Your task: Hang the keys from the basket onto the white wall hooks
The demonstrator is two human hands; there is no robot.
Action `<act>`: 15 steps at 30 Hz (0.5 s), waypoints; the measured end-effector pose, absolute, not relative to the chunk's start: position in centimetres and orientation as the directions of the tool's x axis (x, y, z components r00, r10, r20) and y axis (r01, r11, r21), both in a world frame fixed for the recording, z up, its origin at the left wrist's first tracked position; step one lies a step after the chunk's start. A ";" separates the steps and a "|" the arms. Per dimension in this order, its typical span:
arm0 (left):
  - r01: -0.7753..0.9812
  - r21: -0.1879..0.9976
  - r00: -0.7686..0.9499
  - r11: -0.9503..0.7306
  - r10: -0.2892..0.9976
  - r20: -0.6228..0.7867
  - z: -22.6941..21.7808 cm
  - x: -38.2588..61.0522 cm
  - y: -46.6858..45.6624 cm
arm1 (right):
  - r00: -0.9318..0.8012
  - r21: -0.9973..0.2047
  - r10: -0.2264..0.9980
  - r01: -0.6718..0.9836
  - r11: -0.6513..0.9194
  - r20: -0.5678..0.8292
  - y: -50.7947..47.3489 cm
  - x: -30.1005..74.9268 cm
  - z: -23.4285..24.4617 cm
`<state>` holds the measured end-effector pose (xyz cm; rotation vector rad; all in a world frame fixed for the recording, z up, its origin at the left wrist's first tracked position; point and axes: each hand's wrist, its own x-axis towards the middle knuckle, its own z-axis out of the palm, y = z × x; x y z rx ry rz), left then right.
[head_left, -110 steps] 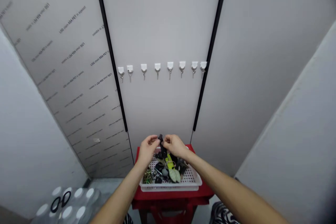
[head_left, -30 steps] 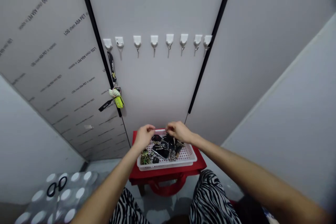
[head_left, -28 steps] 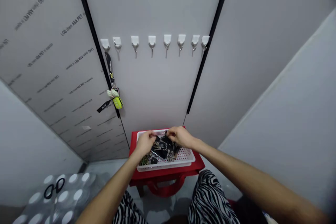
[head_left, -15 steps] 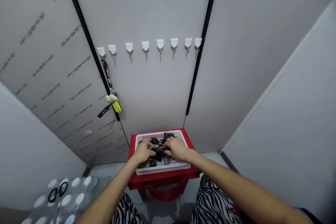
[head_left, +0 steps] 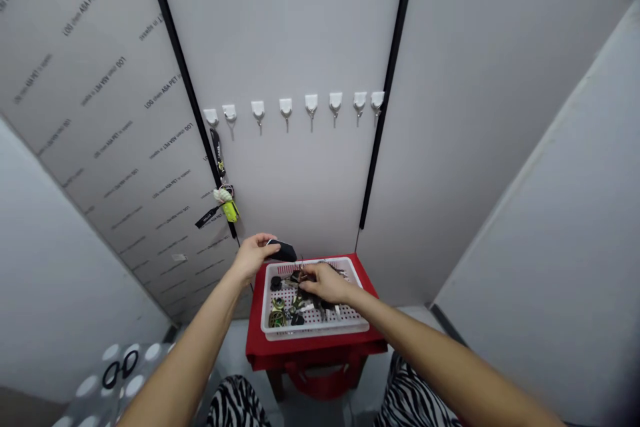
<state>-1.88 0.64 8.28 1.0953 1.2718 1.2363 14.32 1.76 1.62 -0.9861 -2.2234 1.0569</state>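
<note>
And the left hand [head_left: 254, 256] has it: fingers grasping a black case [head_left: 283, 251], tilted above the far-left corner of the white basket [head_left: 320, 331]! The right hand [head_left: 327, 282] dips over the jumbled small items [head_left: 297, 307], fingers bent; whether they grip one, I can't tell. Red tabletop [head_left: 257, 337] underneath.

Black-handled scissors [head_left: 123, 369] atop white-capped bottles [head_left: 135, 385], lettered wall panel [head_left: 120, 157]

I've got my bare left hand [head_left: 254, 257] pinching, thumb against fingers, and here's my bare right hand [head_left: 326, 282], lower, back uppermost, fingers curled inward, both sleeveless forearms [head_left: 193, 340] slanting together
</note>
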 end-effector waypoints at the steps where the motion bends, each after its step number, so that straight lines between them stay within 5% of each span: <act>1: -0.042 0.998 -0.101 0.055 0.993 -0.059 8.5 -2.2 0.7 | -0.628 -0.844 0.772 0.355 0.401 0.103 1.8 14.2 1.7; 9: -0.051 0.998 -0.262 0.033 0.964 -0.045 7.4 -4.9 0.8 | -0.434 -0.908 0.901 0.372 0.191 0.012 3.2 16.2 4.5; 15: 0.292 0.953 -0.145 -0.080 0.981 0.127 6.7 -3.0 0.7 | -0.352 -0.855 0.932 0.453 0.254 0.091 3.7 16.0 9.7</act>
